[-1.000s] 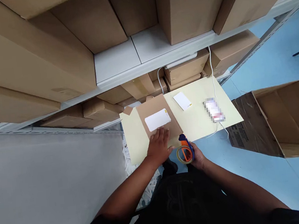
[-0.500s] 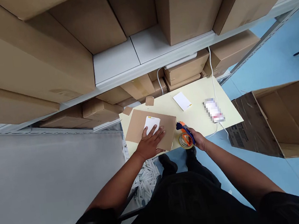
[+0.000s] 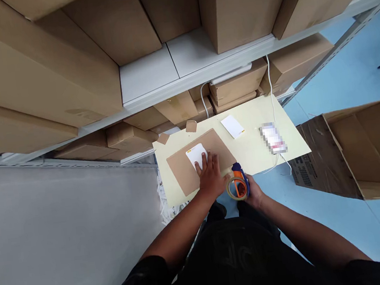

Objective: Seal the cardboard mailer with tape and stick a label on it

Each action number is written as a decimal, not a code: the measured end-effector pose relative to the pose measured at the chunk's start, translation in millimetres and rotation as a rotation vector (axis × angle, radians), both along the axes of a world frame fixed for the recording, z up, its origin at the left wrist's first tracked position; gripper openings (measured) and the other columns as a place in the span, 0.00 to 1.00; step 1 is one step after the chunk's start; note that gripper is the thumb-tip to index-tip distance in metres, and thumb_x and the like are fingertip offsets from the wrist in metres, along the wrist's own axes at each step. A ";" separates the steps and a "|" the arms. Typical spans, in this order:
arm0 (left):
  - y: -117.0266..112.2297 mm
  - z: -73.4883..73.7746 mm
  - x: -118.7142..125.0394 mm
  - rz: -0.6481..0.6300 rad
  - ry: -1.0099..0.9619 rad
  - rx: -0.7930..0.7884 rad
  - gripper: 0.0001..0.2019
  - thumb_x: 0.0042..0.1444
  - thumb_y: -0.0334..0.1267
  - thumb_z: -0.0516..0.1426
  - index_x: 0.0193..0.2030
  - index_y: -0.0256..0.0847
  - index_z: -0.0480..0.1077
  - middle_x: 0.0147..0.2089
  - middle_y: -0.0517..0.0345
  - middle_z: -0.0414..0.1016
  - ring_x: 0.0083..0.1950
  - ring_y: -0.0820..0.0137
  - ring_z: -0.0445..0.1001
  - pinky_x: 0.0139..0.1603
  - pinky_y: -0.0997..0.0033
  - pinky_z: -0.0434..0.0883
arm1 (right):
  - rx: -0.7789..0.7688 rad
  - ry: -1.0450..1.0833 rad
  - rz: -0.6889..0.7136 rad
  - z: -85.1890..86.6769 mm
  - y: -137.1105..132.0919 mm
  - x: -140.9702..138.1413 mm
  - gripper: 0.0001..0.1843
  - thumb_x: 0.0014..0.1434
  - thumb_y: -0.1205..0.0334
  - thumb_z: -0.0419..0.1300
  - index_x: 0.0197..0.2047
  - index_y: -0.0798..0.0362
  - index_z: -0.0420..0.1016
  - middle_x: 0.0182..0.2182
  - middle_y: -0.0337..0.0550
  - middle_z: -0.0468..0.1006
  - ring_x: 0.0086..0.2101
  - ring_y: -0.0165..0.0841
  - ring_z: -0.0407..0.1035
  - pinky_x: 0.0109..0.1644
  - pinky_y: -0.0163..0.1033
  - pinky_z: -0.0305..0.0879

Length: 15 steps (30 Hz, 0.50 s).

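My left hand lies with fingers spread over a flat brown cardboard sheet and the lower edge of a white card on it. Its thumb reaches right, close to the tape roll; whether they touch I cannot tell. In my right hand is a blue and orange tape dispenser with a roll of tape, held at the table's front edge. A second white card with a small yellow mark lies behind, on the pale table.
A blurred-out phone with a white cable lies on the right of the table. Small cardboard scraps sit at the back edge. Boxes fill the shelves behind. A large open carton stands on the floor at right.
The cardboard sheet has turned and shifted right with the card on it. My left hand has moved right along with it. The tape dispenser has tilted more upright beside the sheet's right corner.
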<state>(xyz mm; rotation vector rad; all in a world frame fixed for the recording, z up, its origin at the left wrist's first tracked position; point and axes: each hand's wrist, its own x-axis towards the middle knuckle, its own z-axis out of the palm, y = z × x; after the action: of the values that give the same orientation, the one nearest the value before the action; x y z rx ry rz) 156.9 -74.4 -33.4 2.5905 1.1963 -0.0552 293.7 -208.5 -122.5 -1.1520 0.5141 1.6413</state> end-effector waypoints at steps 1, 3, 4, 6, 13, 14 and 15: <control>2.1 5.2 -9.0 -0.076 0.010 -0.038 0.51 0.59 0.64 0.61 0.80 0.37 0.49 0.82 0.35 0.41 0.82 0.39 0.38 0.76 0.27 0.41 | -0.011 0.006 -0.004 2.6 8.7 11.9 0.24 0.70 0.44 0.51 0.45 0.53 0.81 0.34 0.46 0.86 0.33 0.38 0.80 0.40 0.41 0.78; 10.4 16.6 -37.8 -0.326 0.038 -0.124 0.57 0.52 0.68 0.65 0.80 0.40 0.49 0.83 0.38 0.40 0.82 0.42 0.39 0.78 0.33 0.42 | -0.036 0.005 0.055 6.8 26.3 34.6 0.25 0.69 0.42 0.52 0.45 0.53 0.81 0.33 0.46 0.86 0.31 0.39 0.79 0.37 0.42 0.78; 15.8 21.4 -55.4 -0.458 0.052 -0.157 0.60 0.49 0.68 0.66 0.81 0.42 0.48 0.83 0.40 0.41 0.83 0.45 0.39 0.79 0.37 0.42 | -0.050 -0.001 0.097 8.3 35.6 44.2 0.25 0.69 0.41 0.52 0.44 0.53 0.80 0.32 0.46 0.85 0.31 0.40 0.79 0.36 0.43 0.78; 25.8 25.9 -89.5 -0.632 0.081 -0.156 0.61 0.48 0.66 0.69 0.81 0.45 0.46 0.83 0.43 0.41 0.83 0.47 0.38 0.79 0.37 0.36 | -0.061 -0.025 0.186 10.0 56.0 58.1 0.24 0.68 0.41 0.55 0.43 0.53 0.79 0.32 0.47 0.85 0.30 0.39 0.78 0.36 0.43 0.78; 24.3 0.6 -121.4 -0.575 0.089 0.002 0.42 0.65 0.58 0.57 0.80 0.43 0.50 0.81 0.41 0.49 0.82 0.47 0.42 0.77 0.30 0.26 | -0.069 -0.219 0.261 2.7 96.9 55.1 0.23 0.67 0.39 0.58 0.44 0.51 0.78 0.30 0.44 0.84 0.29 0.37 0.77 0.33 0.40 0.77; 21.8 -1.5 -116.1 -0.542 0.086 0.013 0.42 0.66 0.58 0.56 0.80 0.43 0.49 0.81 0.42 0.49 0.82 0.47 0.42 0.76 0.30 0.25 | -0.055 -0.226 0.238 -0.3 87.2 48.7 0.23 0.67 0.39 0.58 0.45 0.51 0.79 0.31 0.44 0.84 0.30 0.37 0.78 0.35 0.41 0.77; 19.6 -2.7 -109.2 -0.503 0.085 0.021 0.42 0.66 0.58 0.55 0.81 0.42 0.48 0.81 0.42 0.48 0.83 0.48 0.42 0.77 0.30 0.25 | -0.035 -0.218 0.224 -3.7 72.3 40.2 0.23 0.67 0.40 0.58 0.45 0.51 0.79 0.32 0.45 0.85 0.31 0.38 0.79 0.36 0.41 0.78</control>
<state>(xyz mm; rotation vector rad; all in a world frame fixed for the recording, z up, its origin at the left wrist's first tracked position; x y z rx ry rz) 47.8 -54.8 -36.1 2.8649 0.5422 -0.2585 334.0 -136.2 -126.2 -1.4375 0.2829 1.6736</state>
